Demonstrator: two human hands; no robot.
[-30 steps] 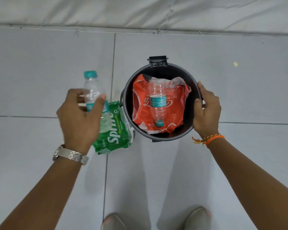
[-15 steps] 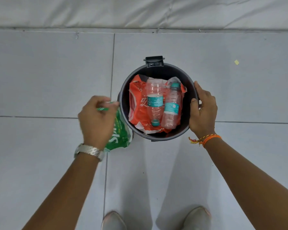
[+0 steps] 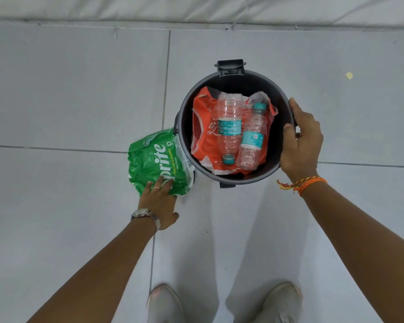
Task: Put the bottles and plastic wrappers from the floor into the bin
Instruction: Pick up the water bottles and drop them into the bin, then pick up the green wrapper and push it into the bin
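Observation:
A black round bin (image 3: 231, 82) stands on the grey tiled floor. Inside it lie an orange plastic wrapper (image 3: 201, 136) and two clear bottles with teal labels, one (image 3: 229, 127) with its cap toward me, the other (image 3: 252, 138) with its cap away. A crumpled green Sprite wrapper (image 3: 154, 159) lies on the floor against the bin's left side. My left hand (image 3: 160, 199) reaches down with its fingertips laid on the wrapper's near edge, thumb apart. My right hand (image 3: 301, 141) grips the bin's right rim.
A black hinge clip (image 3: 231, 67) sticks out at the bin's far rim. A small yellow scrap (image 3: 349, 75) lies on the floor at the far right. A white padded edge (image 3: 196, 8) runs along the top. My shoes (image 3: 165, 301) are below.
My left hand dropped the second bottle into the bin, then went down and left to the green wrapper on the floor. The right hand stayed on the rim.

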